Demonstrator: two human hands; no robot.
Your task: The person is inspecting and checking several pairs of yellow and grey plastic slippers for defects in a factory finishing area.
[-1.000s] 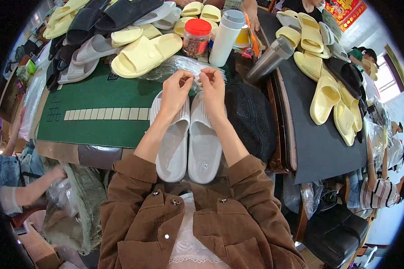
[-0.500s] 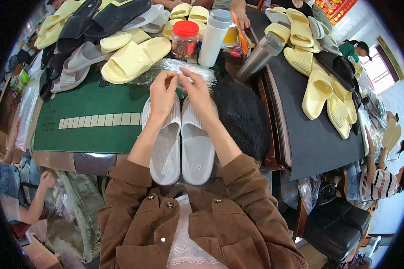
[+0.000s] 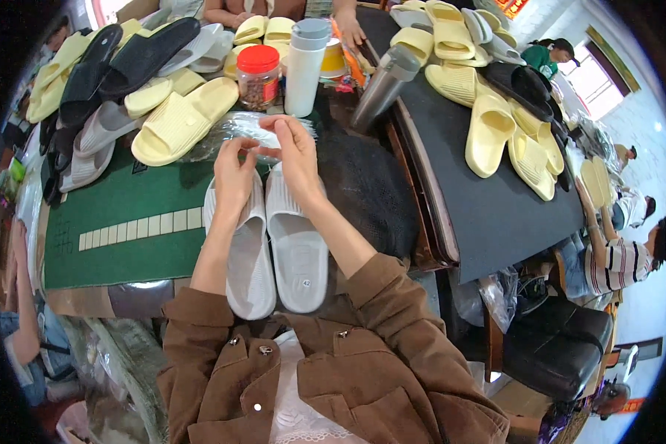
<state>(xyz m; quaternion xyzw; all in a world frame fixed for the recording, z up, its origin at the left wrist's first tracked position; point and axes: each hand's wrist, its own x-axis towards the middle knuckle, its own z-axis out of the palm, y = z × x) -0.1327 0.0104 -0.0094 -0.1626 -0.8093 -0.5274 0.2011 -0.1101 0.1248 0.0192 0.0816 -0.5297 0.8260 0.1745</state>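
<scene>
A pair of white slippers lies side by side, soles up, on the green mat in front of me. My left hand and my right hand are raised over their toe ends. Both pinch the edge of a clear plastic bag that lies just beyond the slippers. A pale yellow slipper rests against the bag's left side.
Black, grey and yellow slippers are piled at the far left. A red-lidded jar, a white bottle and a steel flask stand behind the bag. More yellow slippers lie on the dark table at the right. Other people sit around.
My hands have lifted slightly and drawn the plastic bag's edge up between them; the view has shifted a little toward the table.
</scene>
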